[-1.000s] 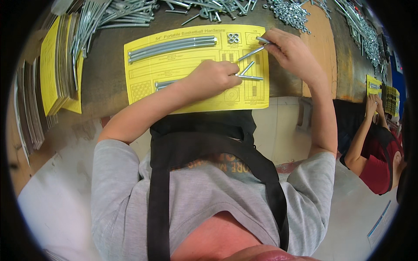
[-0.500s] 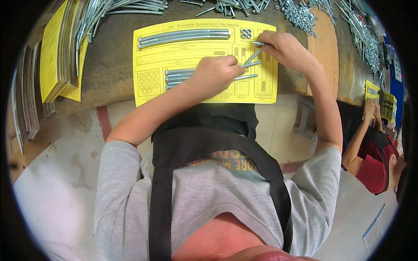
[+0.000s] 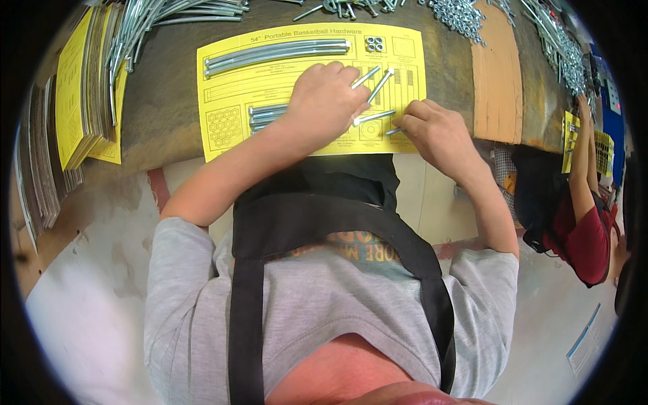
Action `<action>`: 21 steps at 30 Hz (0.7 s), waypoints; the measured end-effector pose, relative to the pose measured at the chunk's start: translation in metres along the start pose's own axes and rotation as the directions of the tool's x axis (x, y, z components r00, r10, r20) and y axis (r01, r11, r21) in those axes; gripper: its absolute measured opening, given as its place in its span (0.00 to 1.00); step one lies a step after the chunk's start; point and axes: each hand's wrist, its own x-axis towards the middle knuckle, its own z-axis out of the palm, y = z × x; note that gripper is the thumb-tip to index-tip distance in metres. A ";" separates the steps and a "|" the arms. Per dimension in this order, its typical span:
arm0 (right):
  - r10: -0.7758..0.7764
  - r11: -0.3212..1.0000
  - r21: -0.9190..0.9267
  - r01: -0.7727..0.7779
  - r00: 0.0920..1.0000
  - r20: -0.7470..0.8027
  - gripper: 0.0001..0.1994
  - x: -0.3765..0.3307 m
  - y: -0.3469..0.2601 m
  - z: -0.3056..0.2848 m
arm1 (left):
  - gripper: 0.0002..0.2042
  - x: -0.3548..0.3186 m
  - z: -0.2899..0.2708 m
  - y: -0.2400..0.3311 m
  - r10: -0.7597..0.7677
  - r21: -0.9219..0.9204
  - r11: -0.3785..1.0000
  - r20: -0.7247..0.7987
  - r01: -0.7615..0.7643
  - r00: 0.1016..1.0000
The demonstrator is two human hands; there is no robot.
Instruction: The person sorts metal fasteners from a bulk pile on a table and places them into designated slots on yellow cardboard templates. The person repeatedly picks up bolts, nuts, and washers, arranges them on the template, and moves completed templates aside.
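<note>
A yellow hardware sheet (image 3: 405, 145) lies before me on the workbench. My left hand (image 3: 326, 101) is closed over its middle, with a bolt (image 3: 365, 77) sticking out from its curled fingers. A second bolt (image 3: 381, 86) slants beside its fingertips, and a third bolt (image 3: 374, 119) lies just below them. Right of these, my right hand (image 3: 435, 131) pinches near the end of a short metal piece (image 3: 394, 131), mostly hidden. Several shorter bolts (image 3: 266, 115) rest partly under my left wrist. Long bolts (image 3: 277, 55) lie across the upper sheet, near a cluster of nuts (image 3: 374, 44).
Stacked yellow-topped cards (image 3: 77, 101) stand at the left, with long rods (image 3: 145, 27) piled on them. Loose nuts (image 3: 459, 20) and more bolts (image 3: 550, 40) are heaped along the far side. A co-worker in a red sleeve (image 3: 584, 236) works at the right.
My right hand has come down from the sheet's upper right toward its lower right edge. My left hand has shifted slightly up, and the bolts near its fingers lie differently.
</note>
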 end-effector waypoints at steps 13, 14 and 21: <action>0.259 0.966 0.090 -0.243 0.902 -0.345 0.19 0.040 0.026 0.033 | 0.14 0.006 0.009 0.004 0.012 -0.050 0.999 0.018 -0.011 1.000; 0.311 0.944 0.202 -0.261 0.910 -0.273 0.19 0.045 0.031 0.031 | 0.13 0.006 0.011 0.005 0.011 -0.050 0.999 -0.026 -0.012 1.000; 0.309 0.842 0.499 -0.206 0.942 -0.131 0.17 0.055 0.034 0.030 | 0.12 0.003 0.017 0.009 -0.029 -0.052 0.998 -0.128 0.022 0.991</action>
